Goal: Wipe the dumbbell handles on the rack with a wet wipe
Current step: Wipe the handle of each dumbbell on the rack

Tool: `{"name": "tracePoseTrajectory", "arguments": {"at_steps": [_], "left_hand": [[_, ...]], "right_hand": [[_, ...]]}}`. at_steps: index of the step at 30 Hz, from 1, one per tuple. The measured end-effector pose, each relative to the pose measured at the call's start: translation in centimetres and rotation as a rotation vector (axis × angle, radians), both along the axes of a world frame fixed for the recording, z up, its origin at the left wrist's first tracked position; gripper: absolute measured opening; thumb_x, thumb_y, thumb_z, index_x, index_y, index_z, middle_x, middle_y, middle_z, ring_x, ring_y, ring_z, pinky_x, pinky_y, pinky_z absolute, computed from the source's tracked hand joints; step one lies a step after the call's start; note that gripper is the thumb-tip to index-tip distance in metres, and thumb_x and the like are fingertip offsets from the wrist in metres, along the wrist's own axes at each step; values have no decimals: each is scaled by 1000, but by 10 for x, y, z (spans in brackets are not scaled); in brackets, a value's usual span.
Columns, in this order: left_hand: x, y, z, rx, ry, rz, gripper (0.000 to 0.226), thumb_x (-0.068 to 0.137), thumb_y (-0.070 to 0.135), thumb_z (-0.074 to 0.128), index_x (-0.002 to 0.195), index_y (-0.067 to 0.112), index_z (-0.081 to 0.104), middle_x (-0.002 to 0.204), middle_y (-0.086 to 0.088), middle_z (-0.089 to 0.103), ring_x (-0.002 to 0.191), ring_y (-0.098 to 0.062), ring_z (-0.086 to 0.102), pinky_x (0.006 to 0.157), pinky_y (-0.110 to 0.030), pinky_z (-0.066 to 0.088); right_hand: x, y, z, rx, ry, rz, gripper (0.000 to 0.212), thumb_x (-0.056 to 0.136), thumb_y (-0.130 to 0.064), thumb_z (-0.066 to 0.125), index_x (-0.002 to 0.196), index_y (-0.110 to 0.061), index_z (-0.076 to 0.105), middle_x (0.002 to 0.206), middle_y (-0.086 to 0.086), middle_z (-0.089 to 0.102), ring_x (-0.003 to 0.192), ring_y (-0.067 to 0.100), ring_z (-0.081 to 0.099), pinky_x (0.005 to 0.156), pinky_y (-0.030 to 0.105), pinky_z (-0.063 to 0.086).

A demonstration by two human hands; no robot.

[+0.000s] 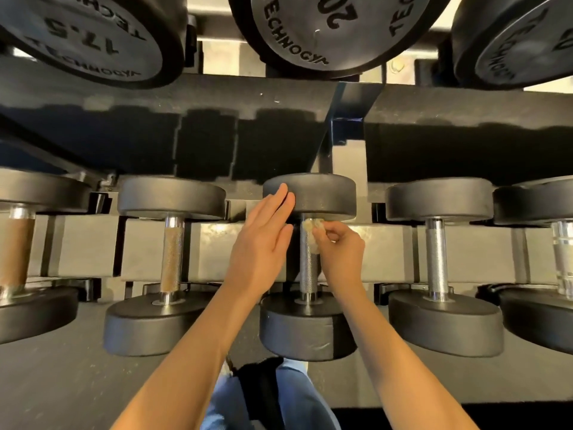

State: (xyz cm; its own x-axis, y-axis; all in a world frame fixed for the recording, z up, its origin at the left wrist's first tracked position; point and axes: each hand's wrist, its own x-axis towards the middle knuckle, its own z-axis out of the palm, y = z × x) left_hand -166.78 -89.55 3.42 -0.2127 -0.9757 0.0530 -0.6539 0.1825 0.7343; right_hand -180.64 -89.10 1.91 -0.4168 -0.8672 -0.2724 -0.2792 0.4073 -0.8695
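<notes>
Landmark: centre dumbbell [307, 327], lying on the lower rack rail [217, 246] with its knurled handle [308, 271] pointing away from the person.
Wet wipe [310, 235]: bunched against the far end of that handle, just under the far head [322, 193].
Right hand [341, 246]: fingertips pinching the wipe onto the handle from its right side.
Left hand [263, 237]: fingers straight and together, tips resting on the far head's left edge, covering part of it.
Left of the landmark: dumbbell with a rust-speckled handle [171, 256], then one with a brown handle [14, 249].
Right of the landmark: dumbbell with a bright handle [436, 256].
Above the landmark: dark upper shelf [217, 135] overhanging the far heads, carrying dumbbells marked 17.5 [83, 35] and 20 [325, 26].
</notes>
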Motion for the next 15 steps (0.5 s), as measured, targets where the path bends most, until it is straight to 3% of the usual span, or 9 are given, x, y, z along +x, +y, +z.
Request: {"name": "tracePoseTrajectory", "arguments": {"at_steps": [4, 9, 15], "left_hand": [[3, -1, -7, -60, -27, -22, 49, 98, 34, 33, 146, 25, 23, 154, 13, 20, 143, -8, 17, 114, -13, 8], [1, -3, -11, -76, -60, -32, 51, 101, 21, 38, 148, 30, 20, 148, 25, 10, 139, 0, 7, 110, -14, 4], [6, -9, -28, -249, 8, -52, 49, 98, 35, 30, 146, 28, 29, 153, 11, 28, 132, 2, 18, 101, 2, 7]], "right_hand": [[5, 5, -8, 16, 101, -20, 8, 88, -16, 65, 81, -17, 63, 74, -6, 59, 67, 3, 53, 60, 8, 40], [-4, 18, -12, -28, 345, 221, 14, 87, -21, 65, 76, -12, 65, 77, -2, 61, 71, 12, 55, 62, 23, 41], [-13, 18, -17, -100, 414, 313, 5, 81, -15, 71, 76, -12, 70, 77, 1, 63, 73, 16, 57, 68, 31, 47]]}}
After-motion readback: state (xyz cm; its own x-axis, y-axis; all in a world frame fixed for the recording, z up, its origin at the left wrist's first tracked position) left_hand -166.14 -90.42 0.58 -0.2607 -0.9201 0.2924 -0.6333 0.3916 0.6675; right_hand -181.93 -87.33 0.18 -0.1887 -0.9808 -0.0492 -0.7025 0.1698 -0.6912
